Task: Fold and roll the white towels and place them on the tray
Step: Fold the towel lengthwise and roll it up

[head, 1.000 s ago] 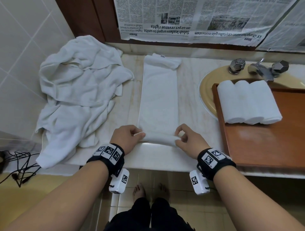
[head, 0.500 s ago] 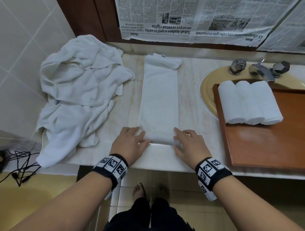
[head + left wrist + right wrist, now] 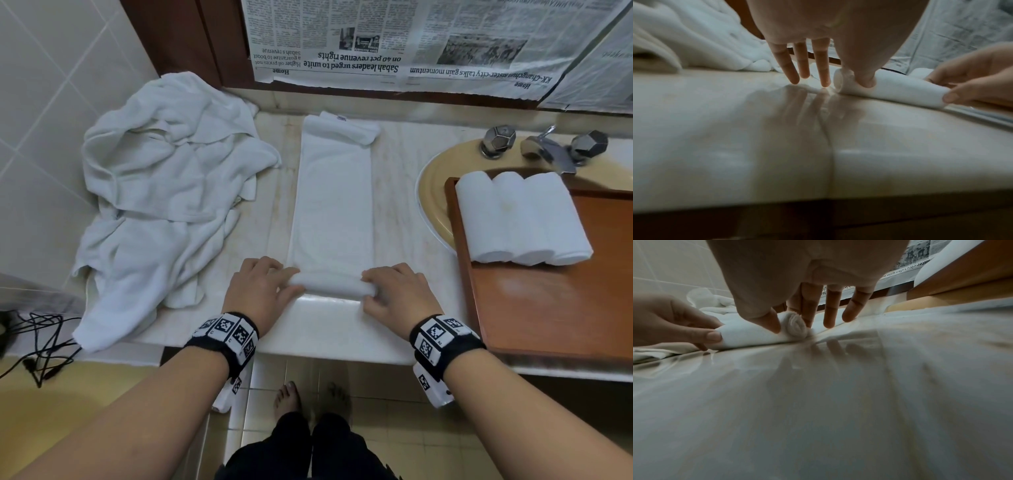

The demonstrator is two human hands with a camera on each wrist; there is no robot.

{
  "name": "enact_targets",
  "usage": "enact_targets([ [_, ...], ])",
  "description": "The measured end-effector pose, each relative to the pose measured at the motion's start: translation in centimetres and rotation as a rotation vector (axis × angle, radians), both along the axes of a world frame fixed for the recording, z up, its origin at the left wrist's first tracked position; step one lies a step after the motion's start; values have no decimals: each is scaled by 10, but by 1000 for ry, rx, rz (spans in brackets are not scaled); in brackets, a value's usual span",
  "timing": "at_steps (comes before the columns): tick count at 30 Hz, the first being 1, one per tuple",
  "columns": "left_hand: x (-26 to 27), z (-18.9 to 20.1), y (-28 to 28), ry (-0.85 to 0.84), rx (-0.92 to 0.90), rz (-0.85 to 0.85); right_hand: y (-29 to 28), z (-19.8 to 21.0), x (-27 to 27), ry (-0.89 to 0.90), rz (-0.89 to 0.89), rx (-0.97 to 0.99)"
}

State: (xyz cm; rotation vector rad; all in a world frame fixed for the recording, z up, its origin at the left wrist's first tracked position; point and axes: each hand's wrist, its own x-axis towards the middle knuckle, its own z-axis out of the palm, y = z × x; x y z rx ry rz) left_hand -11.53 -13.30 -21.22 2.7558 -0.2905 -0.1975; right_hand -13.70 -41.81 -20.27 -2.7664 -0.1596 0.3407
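A long folded white towel (image 3: 334, 205) lies on the marble counter (image 3: 329, 329), and its near end is wound into a tight roll (image 3: 332, 287). My left hand (image 3: 287, 279) pinches the roll's left end: the thumb (image 3: 865, 81) presses the near side while three fingers stand straight on the counter beside it. My right hand (image 3: 371, 284) pinches the right end, whose spiral (image 3: 796, 326) shows between thumb and index finger. The wooden tray (image 3: 565, 308) at the right carries three rolled white towels (image 3: 520, 219) side by side.
A heap of loose white towels (image 3: 164, 205) covers the counter's left part against the tiled wall. The tray lies over a yellow sink (image 3: 433, 195) with a chrome faucet (image 3: 544, 147) behind. Newspaper (image 3: 411, 44) hangs on the back wall. Black cables (image 3: 37, 342) dangle at lower left.
Half a second ago both palms lay flat on the roll, pushing it away. Now the fingers pinch its ends again; the roll is thicker and a little further up the towel.
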Motion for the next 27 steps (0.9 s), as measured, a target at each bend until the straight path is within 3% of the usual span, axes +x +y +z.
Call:
enact_targets([
  [11,9,-9,-2,157,-114,195,-3,-2,24,42,-15,40],
  [18,11,-8,-11,208,-257,257,-4,1,38,204,-184,235],
  [27,26,11,-20,307,-408,563,-4,10,43,263,-409,463],
])
